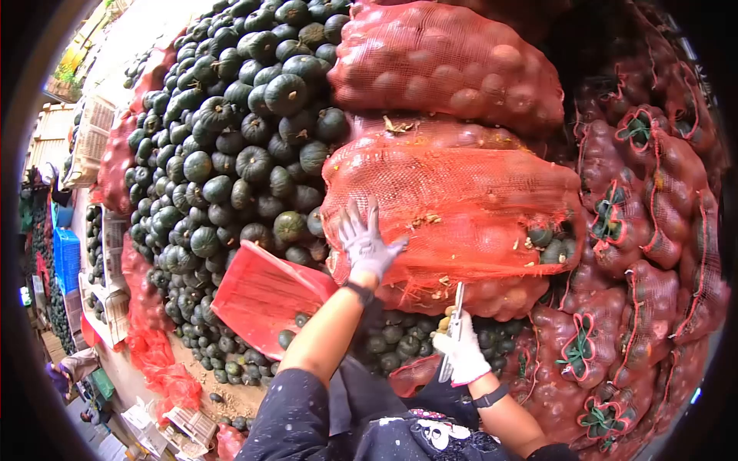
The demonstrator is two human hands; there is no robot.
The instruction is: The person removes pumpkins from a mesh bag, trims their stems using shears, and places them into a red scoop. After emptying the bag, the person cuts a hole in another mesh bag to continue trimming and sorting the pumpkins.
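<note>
My left hand (364, 240), in a grey-white glove, is spread flat against an orange mesh sack (453, 207) full of round produce. Its fingers are apart and hold nothing. My right hand (463, 352), also gloved, grips a pair of scissors (453, 326) with the blades pointing up toward the sack's lower edge. A second filled orange sack (446, 65) lies above the first.
A big heap of dark green squash (231, 146) fills the left. A red plastic crate (265, 296) lies tilted among them. Stacked dark red mesh sacks (646, 253) stand on the right. White crates (91, 138) and a blue crate (68, 257) line the far left.
</note>
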